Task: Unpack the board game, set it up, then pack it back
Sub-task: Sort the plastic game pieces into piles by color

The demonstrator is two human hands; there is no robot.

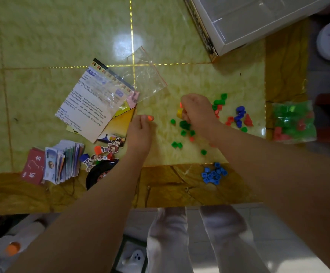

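Note:
My left hand [140, 133] holds up a clear zip bag [140, 77] with a red seal, pinching its lower corner. My right hand [196, 113] is curled around small plastic pieces, a yellow piece [179, 112] and a red one showing at its fingers. Loose green pieces [185, 125], red pieces [248, 120] and blue pieces [240, 113] lie scattered on the table around and behind my right hand. A cluster of blue pieces [213, 175] sits near the front edge.
A rules sheet [93, 103] lies over the folded board [120, 123]. Play money and a red card stack [57, 164], character standees [101, 152] and a black disc [99, 174] sit front left. A bag of green and red pieces [293, 123] lies right. The white box [249, 22] stands back right.

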